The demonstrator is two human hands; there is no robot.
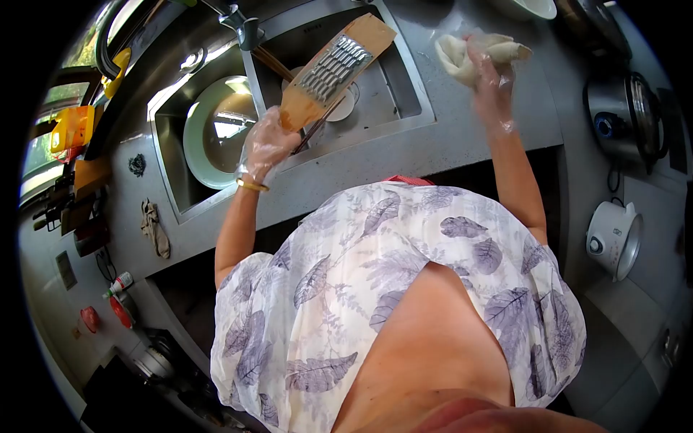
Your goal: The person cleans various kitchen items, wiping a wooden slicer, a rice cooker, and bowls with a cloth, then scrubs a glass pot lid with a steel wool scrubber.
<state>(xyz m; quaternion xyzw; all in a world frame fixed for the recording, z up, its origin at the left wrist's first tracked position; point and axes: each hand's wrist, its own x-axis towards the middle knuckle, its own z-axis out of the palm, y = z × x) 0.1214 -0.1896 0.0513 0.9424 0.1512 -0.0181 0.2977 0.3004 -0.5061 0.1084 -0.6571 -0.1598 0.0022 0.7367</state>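
My left hand (268,144), in a clear plastic glove, grips the lower end of a wooden grater (336,68). The grater has a metal grating plate and is held tilted over the right sink basin (397,79). My right hand (494,90), also in a clear glove, holds a whitish cloth (462,61) on the counter right of the sink. Behind the grater, a white bowl (341,108) and wooden chopsticks (273,63) show partly in the basin.
A pale green basin (196,133) of cloudy water fills the left sink. The faucet (244,27) rises behind. A scrubber (137,165) and a rag (154,229) lie on the left counter. Cookers (624,119) stand at the right.
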